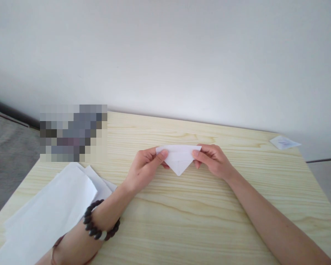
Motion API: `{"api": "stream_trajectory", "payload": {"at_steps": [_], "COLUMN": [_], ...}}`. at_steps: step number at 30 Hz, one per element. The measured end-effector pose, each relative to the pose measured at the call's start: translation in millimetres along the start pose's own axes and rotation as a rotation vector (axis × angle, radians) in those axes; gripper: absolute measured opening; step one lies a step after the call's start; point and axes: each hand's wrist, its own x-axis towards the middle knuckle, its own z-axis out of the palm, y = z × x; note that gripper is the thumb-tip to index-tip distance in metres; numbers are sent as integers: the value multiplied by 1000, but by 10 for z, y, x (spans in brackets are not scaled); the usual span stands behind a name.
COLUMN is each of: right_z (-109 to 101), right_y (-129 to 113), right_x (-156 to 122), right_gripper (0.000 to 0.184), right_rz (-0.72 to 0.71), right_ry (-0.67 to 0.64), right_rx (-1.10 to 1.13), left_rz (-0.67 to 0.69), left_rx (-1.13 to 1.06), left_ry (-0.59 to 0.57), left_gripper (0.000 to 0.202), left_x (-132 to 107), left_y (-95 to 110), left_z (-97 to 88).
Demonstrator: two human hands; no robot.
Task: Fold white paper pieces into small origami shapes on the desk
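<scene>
Folded white paper [179,156], point downward;
left hand [145,165], grip pinched on one upper corner; right hand [214,161] likewise on the other; white sheets [49,202] on the desk [182,221].

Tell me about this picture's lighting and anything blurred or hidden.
Head view: soft light, no harsh glare on the table; head view: faint creases visible on the folded paper between left hand and right hand; head view: a blocky mosaic covers the table's far left corner; head view: marks on the small paper at far right are too unclear to read.
</scene>
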Motion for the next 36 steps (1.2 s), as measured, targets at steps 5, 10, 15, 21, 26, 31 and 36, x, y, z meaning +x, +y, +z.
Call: {"api": "stream_trajectory", "payload": {"at_steps": [5, 10, 15, 21, 26, 31, 36], "right_z": [26, 77, 91, 135, 154, 162, 193], "right_y": [29, 59, 60, 29, 30, 82, 69], "right_x": [-5, 7, 16, 5, -3, 9, 12], "right_gripper": [42, 36, 20, 4, 8, 18, 15], "right_rz": [7, -27, -84, -391, -590, -475, -396], "right_ry": [36, 211, 198, 345, 343, 235, 216], "right_rx": [-27, -130, -146, -400, -534, -665, -748], "left_rz": [-11, 53, 122, 527, 823, 762, 703], "left_rx": [-44, 143, 198, 554, 737, 975, 1029], "left_ry": [13, 150, 173, 188, 162, 55, -11], "left_gripper": [46, 38, 31, 9, 15, 25, 24], "left_x": [19, 42, 44, 22, 16, 46, 60], "left_y": [-2, -60, -100, -42, -43, -126, -187], "left_z": [12, -54, -95, -133, -202, -226, -228]}}
